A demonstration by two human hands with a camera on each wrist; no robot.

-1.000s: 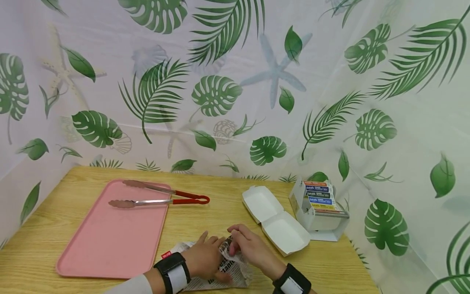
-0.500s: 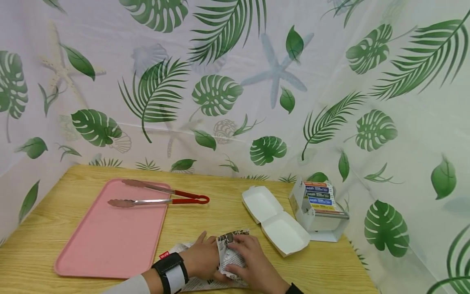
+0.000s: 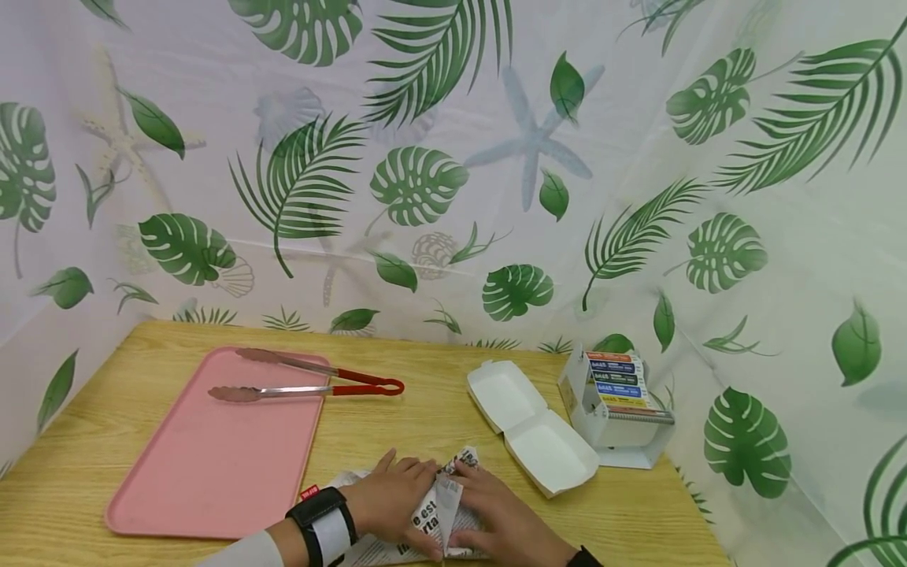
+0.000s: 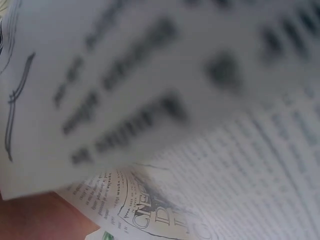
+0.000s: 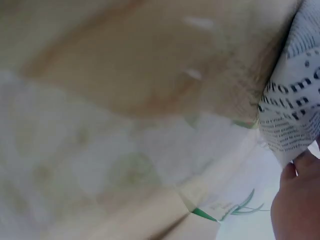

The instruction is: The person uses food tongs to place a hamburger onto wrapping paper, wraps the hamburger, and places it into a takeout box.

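Observation:
A sheet of newsprint-patterned wrapping paper [image 3: 428,513] lies folded and creased at the table's front edge in the head view. My left hand [image 3: 388,498] rests on its left part, fingers stretched out. At the right side my right hand [image 3: 509,516] holds the folded paper between thumb and fingers. Close up in the left wrist view, printed paper [image 4: 165,115] covers nearly everything. The right wrist view has a pointed paper corner [image 5: 292,100] by the fingers [image 5: 300,175]. Whether anything lies inside the paper is hidden.
A pink tray [image 3: 212,472] stands on the left, with red-handled tongs [image 3: 298,390] across its far right corner. Right of the hands lies an opened white takeout box [image 3: 549,445]. Behind it is a white holder [image 3: 623,425] with several colourful boxes. A leaf-printed curtain [image 3: 425,260] surrounds the table.
My right hand has brought the right side of the paper up and over toward the left hand, forming a fold. The left hand stays nearly in place on the paper.

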